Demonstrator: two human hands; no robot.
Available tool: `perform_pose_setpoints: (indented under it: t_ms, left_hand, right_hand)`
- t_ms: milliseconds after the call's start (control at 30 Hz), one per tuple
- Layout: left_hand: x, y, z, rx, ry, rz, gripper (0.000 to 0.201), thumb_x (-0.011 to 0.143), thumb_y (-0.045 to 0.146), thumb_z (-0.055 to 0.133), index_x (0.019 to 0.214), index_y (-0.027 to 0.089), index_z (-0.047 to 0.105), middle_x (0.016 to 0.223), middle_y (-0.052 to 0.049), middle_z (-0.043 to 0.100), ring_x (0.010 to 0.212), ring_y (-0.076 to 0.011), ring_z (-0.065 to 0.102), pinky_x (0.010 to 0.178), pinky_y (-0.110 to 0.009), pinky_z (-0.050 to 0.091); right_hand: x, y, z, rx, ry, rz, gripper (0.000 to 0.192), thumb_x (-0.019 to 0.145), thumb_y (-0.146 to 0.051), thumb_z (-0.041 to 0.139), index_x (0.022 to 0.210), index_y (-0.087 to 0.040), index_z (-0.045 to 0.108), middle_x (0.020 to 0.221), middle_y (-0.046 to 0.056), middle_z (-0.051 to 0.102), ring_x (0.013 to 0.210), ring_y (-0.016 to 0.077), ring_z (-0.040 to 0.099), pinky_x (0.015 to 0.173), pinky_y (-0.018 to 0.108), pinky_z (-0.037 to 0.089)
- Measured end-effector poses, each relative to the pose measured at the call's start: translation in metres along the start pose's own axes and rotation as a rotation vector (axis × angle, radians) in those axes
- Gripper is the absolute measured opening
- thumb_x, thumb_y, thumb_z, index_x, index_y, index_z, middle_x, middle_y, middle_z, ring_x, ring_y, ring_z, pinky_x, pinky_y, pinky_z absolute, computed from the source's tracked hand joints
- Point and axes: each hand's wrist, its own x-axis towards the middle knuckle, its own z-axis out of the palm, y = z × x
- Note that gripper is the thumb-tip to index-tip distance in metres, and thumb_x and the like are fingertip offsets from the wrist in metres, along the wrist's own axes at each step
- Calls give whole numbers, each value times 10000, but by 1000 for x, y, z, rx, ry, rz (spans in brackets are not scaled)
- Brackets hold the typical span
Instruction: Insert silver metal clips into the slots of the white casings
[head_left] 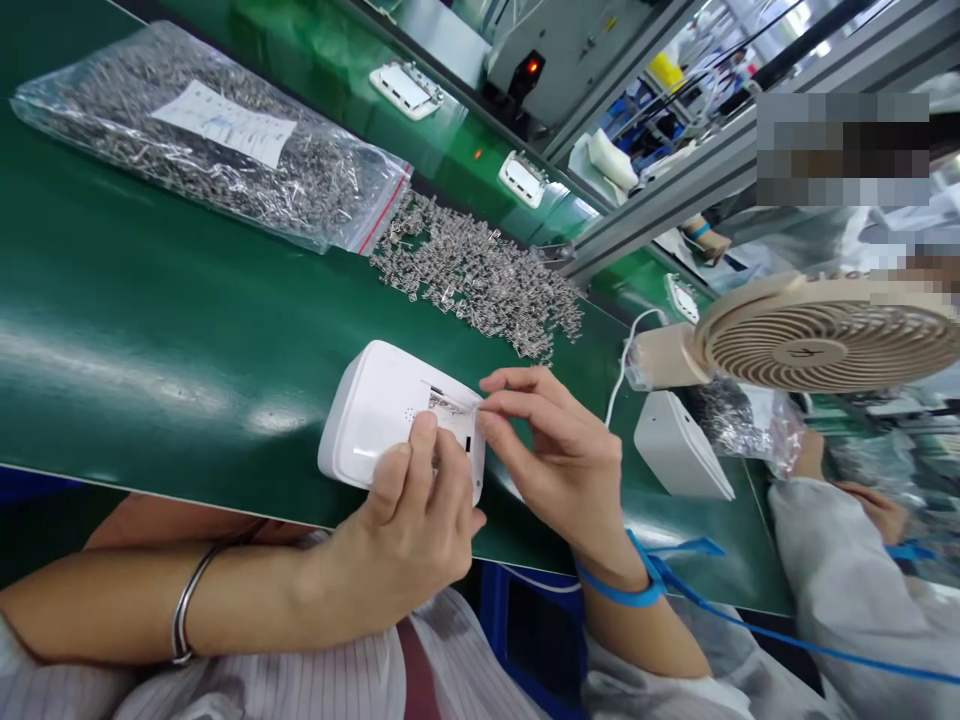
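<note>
A white plastic case (375, 400) with rounded corners lies on the green bench, its face with a rectangular recess turned up. Small metal pieces (448, 402) show inside that recess. My left hand (420, 500) is closed over the near side of the case, with fingertips at the recess. At the recess's right end, my right hand (551, 450) is closed in a pinch. Whatever sits between its fingertips is too small to make out. A blue strap (622, 590) circles my right wrist.
Loose metal clips (480, 275) lie in a pile beyond the case, beside a clear bag (225, 140) full of them. On the right stand a beige fan (810, 345) and another white case (679, 445). A co-worker's sleeve (832, 560) is at the far right.
</note>
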Motion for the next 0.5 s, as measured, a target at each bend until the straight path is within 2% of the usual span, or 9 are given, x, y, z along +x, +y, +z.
perform_pose_setpoints:
  t_ms: [233, 367, 500]
  left_hand:
    - [-1, 2, 2, -9, 3, -15, 432, 867, 414, 491, 1097, 77, 633, 1090, -127, 638, 1086, -312, 553, 873, -359, 357]
    - [-1, 1, 1, -6, 8, -3, 429, 873, 415, 478, 1096, 85, 636, 1093, -123, 643, 1078, -306, 559, 868, -356, 360]
    - [1, 1, 1, 10, -3, 13, 440, 879, 416, 473, 1160, 106, 606, 1192, -93, 613, 1083, -292, 559, 859, -340, 361]
  right_hand:
    - [-2, 1, 4, -109, -51, -31, 124, 829, -101, 534, 801, -203, 598, 947, 71, 577, 822, 166, 608, 654, 313, 498]
    - [-2, -2, 7, -180, -31, -48, 144, 832, -88, 506, 809, -206, 585, 929, 70, 578, 821, 165, 604, 665, 318, 506]
    - [-3, -3, 11, -266, 8, -76, 155, 828, -73, 484, 792, -195, 573, 914, 86, 577, 818, 175, 609, 662, 320, 517]
